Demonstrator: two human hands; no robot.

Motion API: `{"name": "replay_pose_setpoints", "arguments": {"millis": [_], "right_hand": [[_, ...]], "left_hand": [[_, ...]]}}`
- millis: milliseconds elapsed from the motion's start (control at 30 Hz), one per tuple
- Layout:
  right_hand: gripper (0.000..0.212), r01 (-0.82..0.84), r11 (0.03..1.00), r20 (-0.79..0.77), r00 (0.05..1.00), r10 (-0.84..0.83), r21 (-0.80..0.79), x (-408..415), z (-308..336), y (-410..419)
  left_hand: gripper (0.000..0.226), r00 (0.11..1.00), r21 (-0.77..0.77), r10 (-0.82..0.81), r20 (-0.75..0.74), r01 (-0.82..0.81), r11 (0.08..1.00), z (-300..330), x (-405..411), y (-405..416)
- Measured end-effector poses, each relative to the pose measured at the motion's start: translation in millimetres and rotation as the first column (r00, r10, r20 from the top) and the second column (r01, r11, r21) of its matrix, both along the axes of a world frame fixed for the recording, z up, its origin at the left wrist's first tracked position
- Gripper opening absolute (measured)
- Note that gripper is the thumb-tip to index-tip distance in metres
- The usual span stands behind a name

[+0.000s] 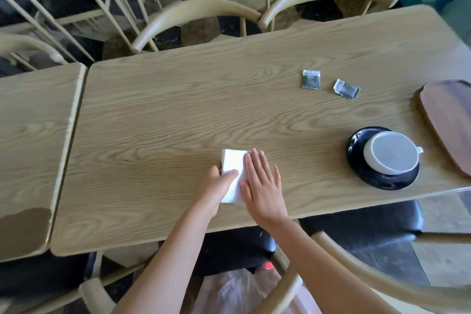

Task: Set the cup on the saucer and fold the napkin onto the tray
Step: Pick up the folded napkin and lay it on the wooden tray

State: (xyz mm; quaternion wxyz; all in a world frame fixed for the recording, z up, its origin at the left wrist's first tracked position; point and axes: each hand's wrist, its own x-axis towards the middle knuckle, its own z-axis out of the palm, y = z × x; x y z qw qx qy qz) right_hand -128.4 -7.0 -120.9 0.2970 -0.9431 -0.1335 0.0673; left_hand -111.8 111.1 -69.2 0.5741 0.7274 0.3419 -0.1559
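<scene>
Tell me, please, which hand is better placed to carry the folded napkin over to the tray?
Probably the right hand: it lies flat on the napkin, and the tray sits at the table's far right, beyond the cup.

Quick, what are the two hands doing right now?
Left hand: pinching the left edge of the white napkin on the table.
Right hand: open and flat, pressing on the napkin, holding nothing.

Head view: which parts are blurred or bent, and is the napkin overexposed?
Head view: the napkin is blown out to flat white, its folds hard to see; the chairs and the picture's corners smear with blur; the wide lens bows the table edges; the cup stays fairly sharp.
</scene>
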Motion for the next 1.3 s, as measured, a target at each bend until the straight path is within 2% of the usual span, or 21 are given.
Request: {"name": "replay_pose_setpoints", "arguments": {"millis": [67, 200, 267, 333, 367, 500, 600, 800, 933, 1000, 1100, 1200, 1300], "right_hand": [[0.056, 0.024, 0.995, 0.012, 1.0, -0.026, 0.096, -2, 17, -3], [0.046, 0.104, 0.917, 0.017, 0.993, -0.12, 0.385, -3, 63, -12], [0.055, 0.218, 0.808, -0.153, 0.975, -0.16, 0.548, -3, 90, -19], [0.069, 0.382, 0.7, -0.313, 0.921, -0.233, 0.603, -3, 116, -29], [0.069, 0.436, 0.662, -0.357, 0.897, -0.262, 0.61, -3, 129, -36], [0.035, 0.542, 0.532, -0.469, 0.838, -0.279, 0.651, -20, 176, -65], [0.017, 0.567, 0.487, -0.47, 0.823, -0.318, 0.664, -49, 203, -81], [0.008, 0.642, 0.356, -0.499, 0.759, -0.417, 0.679, -124, 237, -96], [0.01, 0.706, 0.273, -0.545, 0.689, -0.477, 0.654, -165, 248, -112], [0.009, 0.696, 0.269, -0.52, 0.691, -0.502, 0.666, -183, 251, -124], [0.009, 0.663, 0.255, -0.458, 0.698, -0.55, 0.704, -201, 255, -138], [0.01, 0.644, 0.217, -0.432, 0.689, -0.582, 0.734, -210, 258, -154], [0.011, 0.635, 0.199, -0.412, 0.677, -0.61, 0.747, -213, 259, -178]], "left_hand": [[0.007, 0.997, -0.085, 0.028, 0.077, -0.021, 0.996, 17, -5, -1], [0.017, 0.974, -0.25, 0.02, 0.224, 0.037, 0.968, 57, -16, -1], [0.017, 0.958, -0.297, 0.034, 0.284, 0.054, 0.953, 77, -20, -2], [0.015, 0.943, -0.348, 0.017, 0.332, 0.105, 0.932, 98, -23, -3], [0.014, 0.936, -0.374, -0.01, 0.353, 0.151, 0.915, 107, -25, -4], [0.021, 0.893, -0.465, -0.167, 0.418, 0.368, 0.805, 138, -39, -4], [0.022, 0.83, -0.407, -0.271, 0.487, 0.49, 0.77, 150, -53, -8], [0.032, 0.776, -0.253, -0.281, 0.565, 0.487, 0.836, 164, -94, -33], [0.029, 0.721, -0.173, -0.301, 0.624, 0.503, 0.846, 172, -122, -55], [0.035, 0.705, -0.141, -0.32, 0.633, 0.511, 0.848, 174, -133, -69], [0.029, 0.705, -0.143, -0.322, 0.631, 0.515, 0.845, 179, -145, -86], [0.047, 0.686, -0.121, -0.321, 0.653, 0.513, 0.85, 183, -150, -106], [0.04, 0.672, -0.106, -0.323, 0.666, 0.515, 0.851, 183, -153, -135]]}}
